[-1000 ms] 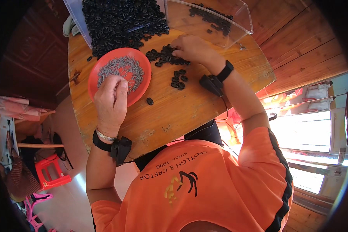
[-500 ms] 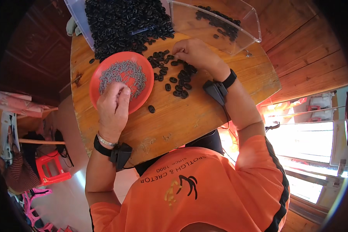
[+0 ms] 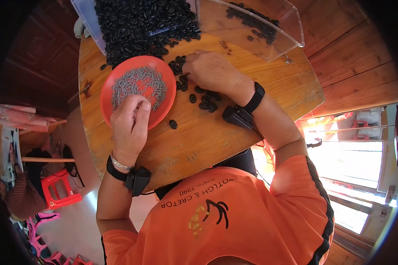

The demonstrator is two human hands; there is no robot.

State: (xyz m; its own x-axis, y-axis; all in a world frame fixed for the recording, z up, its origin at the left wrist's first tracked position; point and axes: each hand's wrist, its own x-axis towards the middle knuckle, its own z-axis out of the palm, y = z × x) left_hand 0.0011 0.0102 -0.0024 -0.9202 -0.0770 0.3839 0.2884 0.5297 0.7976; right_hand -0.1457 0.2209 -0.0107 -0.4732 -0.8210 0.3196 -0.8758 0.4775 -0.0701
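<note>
Left hand [image 3: 129,126] rests curled on the red plate's [image 3: 108,90] near rim, over grey screws [image 3: 139,84]; what it pinches I cannot tell. Right hand [image 3: 212,70] closes on black rings [image 3: 203,102] mid-table. The far-edge pile [image 3: 141,22] looks mostly untouched; the clear bin [image 3: 292,26] holds few.

Left hand [image 3: 129,120]: palm down, fingers curled inward, fingertips pinched together; black strap and thin bracelet at wrist; bare forearm rising from lower edge.
Right hand [image 3: 212,72]: palm down, fingers bent and pointing left, fingertips gathered; black strap at wrist; forearm angled in from right, elbow bent, orange sleeve above.
</note>
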